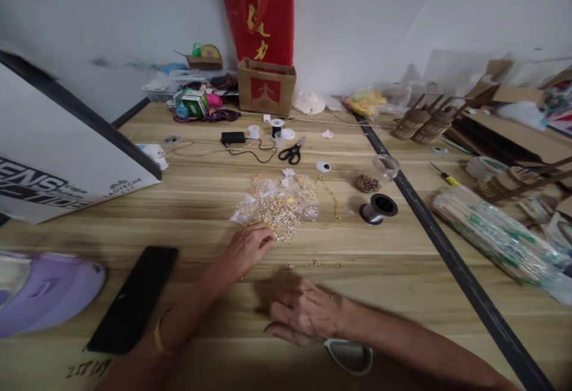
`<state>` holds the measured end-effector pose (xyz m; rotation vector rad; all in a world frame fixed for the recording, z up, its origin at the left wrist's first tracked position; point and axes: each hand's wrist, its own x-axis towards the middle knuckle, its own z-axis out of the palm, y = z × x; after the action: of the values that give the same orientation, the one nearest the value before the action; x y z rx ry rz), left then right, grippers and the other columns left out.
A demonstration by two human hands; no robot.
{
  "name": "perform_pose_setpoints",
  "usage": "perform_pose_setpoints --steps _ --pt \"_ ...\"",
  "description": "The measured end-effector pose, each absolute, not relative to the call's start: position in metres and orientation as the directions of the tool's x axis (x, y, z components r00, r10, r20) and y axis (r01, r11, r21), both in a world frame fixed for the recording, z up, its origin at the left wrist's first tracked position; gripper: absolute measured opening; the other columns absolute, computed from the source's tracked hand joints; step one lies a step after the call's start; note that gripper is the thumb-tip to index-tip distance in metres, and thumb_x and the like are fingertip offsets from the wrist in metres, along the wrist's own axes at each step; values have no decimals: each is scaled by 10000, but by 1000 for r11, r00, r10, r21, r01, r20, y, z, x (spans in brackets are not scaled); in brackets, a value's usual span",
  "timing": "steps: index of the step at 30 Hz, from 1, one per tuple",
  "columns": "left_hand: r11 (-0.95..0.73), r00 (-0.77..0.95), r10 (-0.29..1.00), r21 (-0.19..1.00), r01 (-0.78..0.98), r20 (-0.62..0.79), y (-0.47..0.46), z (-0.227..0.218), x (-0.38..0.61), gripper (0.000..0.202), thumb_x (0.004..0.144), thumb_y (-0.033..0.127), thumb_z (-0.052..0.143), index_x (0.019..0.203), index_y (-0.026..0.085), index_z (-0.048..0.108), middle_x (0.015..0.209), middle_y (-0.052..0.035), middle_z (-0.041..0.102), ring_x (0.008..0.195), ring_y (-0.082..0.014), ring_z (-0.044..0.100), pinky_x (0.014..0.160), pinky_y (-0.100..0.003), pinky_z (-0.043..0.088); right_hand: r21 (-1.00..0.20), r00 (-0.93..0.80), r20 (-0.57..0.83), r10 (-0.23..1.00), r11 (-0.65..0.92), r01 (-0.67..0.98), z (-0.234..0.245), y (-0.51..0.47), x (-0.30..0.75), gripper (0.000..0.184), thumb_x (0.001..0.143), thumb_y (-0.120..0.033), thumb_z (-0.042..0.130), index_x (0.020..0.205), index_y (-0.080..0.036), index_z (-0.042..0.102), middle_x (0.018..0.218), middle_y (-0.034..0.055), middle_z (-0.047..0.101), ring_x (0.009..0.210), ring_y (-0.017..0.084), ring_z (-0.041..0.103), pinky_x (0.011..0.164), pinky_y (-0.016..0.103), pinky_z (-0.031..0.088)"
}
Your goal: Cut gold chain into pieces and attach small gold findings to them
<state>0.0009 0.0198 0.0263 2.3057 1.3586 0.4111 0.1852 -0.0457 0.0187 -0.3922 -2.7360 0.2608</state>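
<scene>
My left hand (248,249) reaches to the near edge of a loose pile of gold and silver jewelry findings (283,215). Its fingers are bent and pressed together, and anything between the fingertips is too small to make out. Small clear plastic bags (268,190) of similar pieces lie around the pile. Just beyond my right hand (306,310), a thin gold chain (315,264) is stretched across the table. The right fingers are curled in, hiding whatever they may hold. Partly under my right wrist sits a pair of glasses (351,356). A second gold chain (330,195) lies right of the pile.
Black-handled scissors (291,151), a wire spool (378,208) and a tub of beads (367,183) stand farther back. A phone (134,298) and purple visor (58,289) lie left, near a large box (67,152). Wrapped sticks (491,233) are at right.
</scene>
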Motion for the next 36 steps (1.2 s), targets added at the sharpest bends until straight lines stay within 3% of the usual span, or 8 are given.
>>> perform_pose_setpoints --steps 7,23,31,36 --pt "-469 514 858 429 772 12 25 24 18 131 861 143 511 885 154 639 900 -54 594 862 -179 562 804 -297 429 -297 -815 488 311 938 180 9 -42 190 357 923 -344 378 622 -181 479 537 -22 491 458 102 400 441 278 202" --pt "-585 596 799 325 743 76 27 18 30 220 909 163 443 817 151 643 848 -58 581 827 -180 542 772 -310 436 -268 -822 507 258 954 134 2 -38 189 311 909 -308 428 625 -185 459 563 -22 511 493 109 432 484 283 256" --pt "-510 487 851 534 675 197 34 6 12 124 860 143 537 845 158 660 861 -43 657 821 -155 585 775 -277 452 -247 -838 500 218 964 103 2 -35 189 298 902 -300 446 625 -189 444 585 -14 503 551 122 472 509 283 303" --pt "-461 434 879 586 666 198 42 5 -1 85 824 155 587 793 169 666 794 -25 665 778 -148 593 753 -267 446 -241 -828 512 229 963 117 4 -36 189 327 905 -300 442 598 -186 441 550 -23 488 497 105 436 488 276 284"
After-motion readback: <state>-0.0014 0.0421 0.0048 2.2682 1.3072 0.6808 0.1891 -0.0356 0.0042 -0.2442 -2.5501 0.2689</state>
